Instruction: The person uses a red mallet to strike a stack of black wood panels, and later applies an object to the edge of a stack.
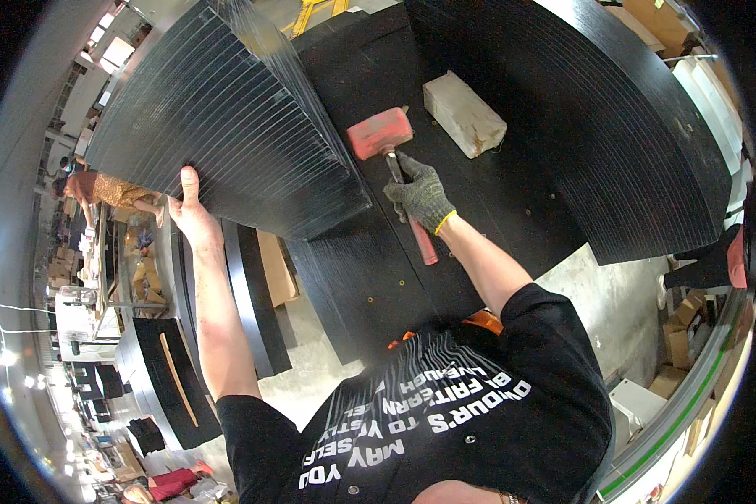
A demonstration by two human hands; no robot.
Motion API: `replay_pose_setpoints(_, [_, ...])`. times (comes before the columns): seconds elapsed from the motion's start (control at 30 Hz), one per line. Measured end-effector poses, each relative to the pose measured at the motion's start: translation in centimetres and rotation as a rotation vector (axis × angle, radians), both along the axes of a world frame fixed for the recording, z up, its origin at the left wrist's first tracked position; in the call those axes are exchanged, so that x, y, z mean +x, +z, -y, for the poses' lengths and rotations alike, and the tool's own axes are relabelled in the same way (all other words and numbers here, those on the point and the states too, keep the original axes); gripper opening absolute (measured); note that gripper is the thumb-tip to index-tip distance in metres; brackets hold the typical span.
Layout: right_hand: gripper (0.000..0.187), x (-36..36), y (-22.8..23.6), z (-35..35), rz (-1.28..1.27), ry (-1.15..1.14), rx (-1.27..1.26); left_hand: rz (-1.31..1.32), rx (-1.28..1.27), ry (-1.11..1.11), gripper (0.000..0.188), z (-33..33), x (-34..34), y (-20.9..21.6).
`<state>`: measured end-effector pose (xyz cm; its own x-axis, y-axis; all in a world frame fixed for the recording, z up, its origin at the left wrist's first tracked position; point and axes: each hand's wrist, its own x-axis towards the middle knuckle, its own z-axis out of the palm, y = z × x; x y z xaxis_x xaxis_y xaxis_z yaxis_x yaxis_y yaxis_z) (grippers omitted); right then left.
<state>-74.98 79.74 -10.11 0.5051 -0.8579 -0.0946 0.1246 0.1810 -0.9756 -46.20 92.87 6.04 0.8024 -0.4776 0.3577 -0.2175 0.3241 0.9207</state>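
My right hand, in a grey knit glove with a yellow cuff, is closed round the handle of a mallet with a worn pinkish-red head. The mallet is over a flat black board dotted with small brass-coloured fittings. My bare left hand grips the near edge of a raised black grooved panel; its thumb lies on the panel's face and the other fingers are mostly hidden. Clear film appears to cover part of that panel's far edge. Beyond the mallet to the right, a pale scuffed block rests on the black surface.
A large curved black panel rises on the right. More long black boards lie at the left, above the concrete floor. Other people are at the left and right edges. Cardboard boxes are at the right.
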Motion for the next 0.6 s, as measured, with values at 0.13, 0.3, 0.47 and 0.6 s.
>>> replay_pose_setpoints(0.13, [0.069,-0.2,-2.4,0.0,-0.068,-0.093,0.001,0.045,-0.014,-0.106,0.068,-0.9,-0.3,-2.6])
replay_pose_setpoints(0.3, [0.073,-0.9,-0.5,-0.6,-0.191,0.100,-0.120,0.156,0.199,-0.202,0.060,-3.9,0.6,-10.2])
replay_pose_setpoints(0.47, [0.069,-1.2,0.5,0.2,-0.095,0.002,-0.040,0.051,0.180,-0.212,0.044,-2.1,-0.8,-13.1])
replay_pose_setpoints(0.6, [0.070,-1.1,-0.6,0.2,-0.082,0.083,-0.273,0.089,0.209,-0.179,0.044,-2.2,0.4,-13.7])
